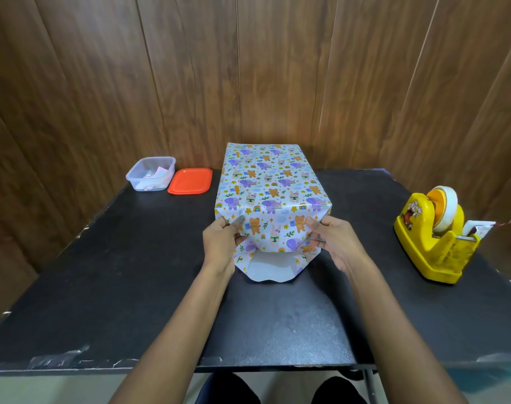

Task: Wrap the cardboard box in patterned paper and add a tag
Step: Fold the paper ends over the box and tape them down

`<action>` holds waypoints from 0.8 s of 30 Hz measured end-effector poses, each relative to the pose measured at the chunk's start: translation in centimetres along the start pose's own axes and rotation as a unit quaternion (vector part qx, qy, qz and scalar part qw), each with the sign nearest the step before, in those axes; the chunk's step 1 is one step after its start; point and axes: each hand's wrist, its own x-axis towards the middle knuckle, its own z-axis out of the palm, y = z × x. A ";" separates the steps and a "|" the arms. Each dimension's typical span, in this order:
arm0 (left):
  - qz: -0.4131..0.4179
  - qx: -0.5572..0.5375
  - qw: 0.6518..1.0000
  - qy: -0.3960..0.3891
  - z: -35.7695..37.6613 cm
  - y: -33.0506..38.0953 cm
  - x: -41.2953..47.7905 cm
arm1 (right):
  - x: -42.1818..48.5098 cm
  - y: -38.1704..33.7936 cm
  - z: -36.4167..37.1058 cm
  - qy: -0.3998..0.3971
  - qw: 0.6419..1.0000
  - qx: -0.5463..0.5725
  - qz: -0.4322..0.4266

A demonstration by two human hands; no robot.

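1. Clear tub (151, 173), orange lid (190, 181) off beside it: likely tags, kept ready.
2. Left hand (222, 240) pinches the near-left paper fold.
3. Wrapped box (273, 176) sits mid-bench (102, 287), near end unsealed.
4. Right hand (330, 243) pinches the opposite fold, creasing evenly.
5. Tape dispenser (435, 240) within reach.

I see the rectangular box covered in animal-patterned paper (273, 182) at the middle of the black flat table (102, 272), running near to far. At far left sits the clear plastic tub (151, 174), paper scraps in it, and the orange plastic lid (190, 181) lies just to its right. The yellow plastic tape dispenser (435, 240) stands at the right edge. The left hand (222, 240) and right hand (333, 243) grip the box's near end, one on each side.
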 end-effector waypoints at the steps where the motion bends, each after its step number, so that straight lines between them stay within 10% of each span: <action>1: -0.002 0.001 1.000 -0.003 0.0 -0.1 0.0 | 0.0 0.2 0.0 -0.008 1.000 -0.004 0.001; 24: -0.057 -0.038 0.994 -0.082 -0.2 1.2 -1.7 | -2.5 -2.1 0.2 -0.101 0.992 0.062 0.046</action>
